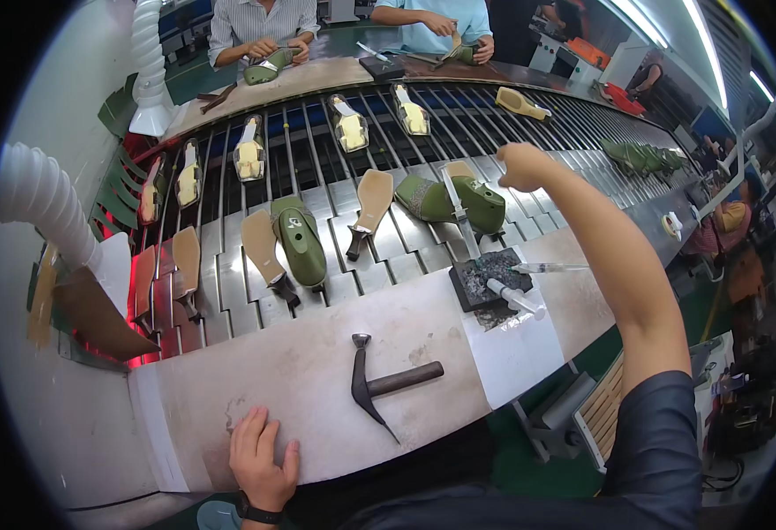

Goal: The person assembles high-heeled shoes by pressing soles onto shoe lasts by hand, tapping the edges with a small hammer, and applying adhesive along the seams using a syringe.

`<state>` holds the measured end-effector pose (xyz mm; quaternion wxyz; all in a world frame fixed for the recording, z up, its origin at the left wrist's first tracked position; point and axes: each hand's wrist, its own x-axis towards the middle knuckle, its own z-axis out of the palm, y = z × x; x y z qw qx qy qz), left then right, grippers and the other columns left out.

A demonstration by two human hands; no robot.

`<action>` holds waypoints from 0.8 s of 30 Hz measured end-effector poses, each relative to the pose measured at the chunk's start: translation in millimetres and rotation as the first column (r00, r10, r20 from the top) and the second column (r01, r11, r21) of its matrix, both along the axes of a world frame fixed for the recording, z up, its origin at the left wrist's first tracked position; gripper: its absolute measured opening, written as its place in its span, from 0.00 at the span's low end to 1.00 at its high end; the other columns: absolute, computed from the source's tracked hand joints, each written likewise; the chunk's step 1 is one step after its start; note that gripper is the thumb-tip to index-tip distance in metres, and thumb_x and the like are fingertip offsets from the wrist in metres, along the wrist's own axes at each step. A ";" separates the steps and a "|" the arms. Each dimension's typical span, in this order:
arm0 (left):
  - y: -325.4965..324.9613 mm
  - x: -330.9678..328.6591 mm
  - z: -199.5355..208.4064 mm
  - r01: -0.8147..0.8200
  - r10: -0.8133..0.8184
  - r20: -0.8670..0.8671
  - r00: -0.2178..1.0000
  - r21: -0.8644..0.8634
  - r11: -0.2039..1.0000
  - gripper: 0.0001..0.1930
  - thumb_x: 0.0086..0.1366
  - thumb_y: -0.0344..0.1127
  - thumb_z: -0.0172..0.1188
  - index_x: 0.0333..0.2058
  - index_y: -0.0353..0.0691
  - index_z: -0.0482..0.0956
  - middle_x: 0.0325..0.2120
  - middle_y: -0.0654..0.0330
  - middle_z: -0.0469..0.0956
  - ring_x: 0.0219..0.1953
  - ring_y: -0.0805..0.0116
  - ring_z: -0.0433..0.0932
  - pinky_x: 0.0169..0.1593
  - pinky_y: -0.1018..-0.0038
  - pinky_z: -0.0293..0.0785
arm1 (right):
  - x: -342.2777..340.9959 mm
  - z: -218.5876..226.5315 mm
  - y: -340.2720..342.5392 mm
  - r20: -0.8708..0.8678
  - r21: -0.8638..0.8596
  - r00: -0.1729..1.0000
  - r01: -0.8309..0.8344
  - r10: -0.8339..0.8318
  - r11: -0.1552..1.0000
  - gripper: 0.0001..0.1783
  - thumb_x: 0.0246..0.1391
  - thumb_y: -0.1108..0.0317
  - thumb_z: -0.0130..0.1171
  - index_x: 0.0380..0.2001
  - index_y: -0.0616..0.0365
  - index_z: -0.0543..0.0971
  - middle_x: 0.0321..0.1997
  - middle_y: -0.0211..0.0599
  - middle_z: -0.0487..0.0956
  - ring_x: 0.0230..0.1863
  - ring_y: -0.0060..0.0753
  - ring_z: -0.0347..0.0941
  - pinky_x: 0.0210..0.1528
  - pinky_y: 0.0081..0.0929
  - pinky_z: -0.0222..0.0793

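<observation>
Hoses (pixel 52 199): we count two, white and ribbed, at the left wall.
Soles (pixel 185 261): six tan ones on the conveyor (pixel 406 252); five stand in the near row, the fifth partly hidden behind a shoe, and one lies farther off.
Packs (pixel 249 150): five, clear with pale yellow contents, in a row beyond the near soles; the leftmost is lit red.
Left hand (pixel 263 459): it lies palm down at the near edge of the desk (pixel 295 358), fingers forward, thumb apart, released; a black band (pixel 262 512) circles the wrist.
Green shoe (pixel 303 247): one, on the conveyor beside the third sole.
Hammer (pixel 401 380): one, flat on the desk, handle pointing right, well apart from our left hand.
Second green shoe (pixel 481 205): on the conveyor below our right hand and apart from it; a slim pale tool (pixel 452 194) crosses in front.
Block (pixel 485 281): one, black, on the desk, with two syringe-like tubes (pixel 516 299) resting against it.
Right hand (pixel 522 166): our arm reaches over the conveyor, elbow bent, the fingers curled and pointing left; we cannot tell whether they grasp anything.
Far shoes (pixel 644 159): several green ones, overlapping too much for us to count.
</observation>
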<state>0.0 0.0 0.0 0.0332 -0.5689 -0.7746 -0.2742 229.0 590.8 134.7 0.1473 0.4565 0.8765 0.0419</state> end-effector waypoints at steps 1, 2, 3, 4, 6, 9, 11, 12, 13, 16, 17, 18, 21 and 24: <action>-5.9 -3.8 2.1 -0.015 0.015 -0.006 1.000 -0.015 1.000 0.21 0.54 0.34 0.71 0.46 0.31 0.83 0.55 0.42 0.80 0.60 0.38 0.77 0.65 0.46 0.70 | 0.0 -20.0 9.5 0.106 -0.080 0.994 -0.031 0.039 0.996 0.46 0.49 0.54 0.76 0.69 0.62 0.73 0.63 0.58 0.80 0.64 0.55 0.77 0.66 0.42 0.73; -12.2 -7.9 4.4 -0.037 0.036 -0.013 0.999 -0.034 0.999 0.20 0.53 0.33 0.71 0.45 0.31 0.83 0.55 0.42 0.81 0.60 0.39 0.77 0.65 0.47 0.70 | 1.3 -45.9 13.0 0.047 -0.101 0.993 -0.099 0.105 0.990 0.45 0.48 0.54 0.77 0.67 0.62 0.73 0.62 0.57 0.81 0.63 0.56 0.78 0.65 0.42 0.73; 7.2 9.7 0.3 -0.062 0.062 0.002 0.998 -0.004 0.998 0.20 0.53 0.33 0.71 0.45 0.31 0.83 0.55 0.42 0.81 0.60 0.39 0.77 0.65 0.47 0.70 | 12.1 -47.2 38.0 0.010 -0.081 0.982 -0.185 0.187 0.979 0.44 0.47 0.55 0.77 0.66 0.63 0.74 0.60 0.55 0.82 0.62 0.57 0.78 0.65 0.42 0.74; 8.1 7.8 1.6 -0.048 0.048 0.002 0.999 -0.011 0.999 0.20 0.53 0.31 0.70 0.45 0.30 0.82 0.55 0.40 0.80 0.60 0.38 0.77 0.64 0.48 0.71 | 15.4 -64.2 47.3 0.036 -0.120 0.982 -0.178 0.183 0.977 0.41 0.49 0.57 0.76 0.64 0.63 0.75 0.60 0.53 0.82 0.63 0.56 0.78 0.66 0.42 0.73; 9.3 6.1 4.6 -0.041 0.041 0.001 0.999 -0.028 0.999 0.20 0.53 0.30 0.69 0.45 0.29 0.82 0.55 0.39 0.80 0.59 0.36 0.77 0.64 0.48 0.71 | 10.7 -91.8 60.8 0.082 -0.147 0.966 -0.230 0.244 0.962 0.41 0.50 0.56 0.75 0.65 0.62 0.75 0.60 0.53 0.82 0.62 0.56 0.78 0.64 0.42 0.75; 10.3 5.6 8.0 -0.044 0.044 -0.001 0.999 -0.051 0.998 0.20 0.52 0.30 0.69 0.44 0.29 0.82 0.55 0.39 0.80 0.59 0.36 0.77 0.64 0.49 0.71 | 1.1 -118.1 78.2 0.041 -0.223 0.993 -0.096 0.108 0.970 0.33 0.54 0.56 0.69 0.60 0.65 0.79 0.53 0.56 0.85 0.54 0.57 0.83 0.54 0.42 0.81; 11.7 2.9 7.3 -0.033 0.033 0.001 0.999 -0.071 0.997 0.23 0.52 0.31 0.70 0.47 0.29 0.81 0.56 0.39 0.79 0.59 0.35 0.77 0.64 0.48 0.71 | 13.2 -126.6 105.0 -0.064 0.128 0.975 -0.204 0.213 0.971 0.15 0.57 0.67 0.62 0.44 0.66 0.82 0.34 0.54 0.87 0.38 0.56 0.86 0.43 0.45 0.84; 10.9 1.9 10.0 -0.035 0.036 0.005 0.999 -0.085 0.996 0.23 0.52 0.31 0.70 0.47 0.29 0.81 0.56 0.39 0.79 0.59 0.35 0.77 0.64 0.48 0.71 | 5.7 -121.6 114.4 -0.280 0.000 0.960 -0.003 0.003 1.000 0.14 0.61 0.66 0.59 0.42 0.66 0.83 0.31 0.50 0.86 0.34 0.50 0.86 0.38 0.42 0.85; 11.1 1.3 13.7 -0.022 0.020 -0.026 0.999 -0.080 0.997 0.22 0.57 0.31 0.69 0.50 0.31 0.82 0.57 0.41 0.80 0.60 0.37 0.77 0.65 0.48 0.71 | -0.9 -106.9 122.6 -0.446 -0.166 0.865 0.173 -0.230 0.971 0.15 0.65 0.64 0.56 0.40 0.67 0.84 0.29 0.47 0.85 0.30 0.44 0.86 0.33 0.38 0.86; 13.1 2.2 24.0 -0.014 0.008 -0.060 0.998 -0.101 0.995 0.20 0.63 0.32 0.68 0.53 0.32 0.82 0.58 0.42 0.80 0.59 0.40 0.79 0.65 0.49 0.72 | -26.7 -56.6 133.8 -0.807 -0.387 0.377 0.243 -0.454 0.889 0.17 0.68 0.61 0.55 0.46 0.65 0.84 0.30 0.41 0.84 0.27 0.32 0.84 0.28 0.30 0.85; 15.5 1.2 26.3 -0.016 0.008 -0.069 0.998 -0.108 0.994 0.20 0.63 0.31 0.68 0.53 0.31 0.82 0.57 0.41 0.80 0.58 0.39 0.79 0.64 0.48 0.72 | -34.8 -45.6 140.9 -0.852 -0.361 0.310 0.238 -0.422 0.902 0.17 0.69 0.61 0.55 0.46 0.64 0.84 0.31 0.40 0.84 0.28 0.31 0.85 0.29 0.29 0.86; 19.6 0.9 28.1 -0.011 0.003 -0.078 0.997 -0.103 0.995 0.20 0.63 0.31 0.67 0.52 0.31 0.82 0.56 0.40 0.81 0.57 0.39 0.79 0.63 0.48 0.73 | -43.2 -41.3 154.8 -0.889 -0.278 0.315 0.204 -0.332 0.939 0.17 0.67 0.61 0.56 0.43 0.65 0.85 0.30 0.44 0.85 0.28 0.34 0.85 0.31 0.32 0.85; 21.8 -1.9 26.8 -0.018 0.009 -0.070 0.997 -0.134 0.991 0.19 0.63 0.31 0.67 0.52 0.31 0.82 0.56 0.40 0.81 0.57 0.39 0.80 0.63 0.48 0.73 | -74.8 -44.2 195.5 -0.824 -0.005 0.556 0.195 -0.115 0.981 0.18 0.63 0.60 0.56 0.46 0.62 0.85 0.37 0.53 0.87 0.35 0.49 0.87 0.45 0.44 0.84; 18.8 -4.6 26.3 -0.043 0.036 -0.045 0.998 -0.158 0.986 0.18 0.63 0.30 0.66 0.51 0.31 0.83 0.54 0.40 0.82 0.56 0.40 0.80 0.62 0.46 0.74 | -128.7 -72.8 201.9 -0.517 0.377 0.813 -0.064 0.268 0.924 0.19 0.60 0.63 0.55 0.51 0.55 0.84 0.47 0.57 0.86 0.52 0.62 0.81 0.58 0.53 0.76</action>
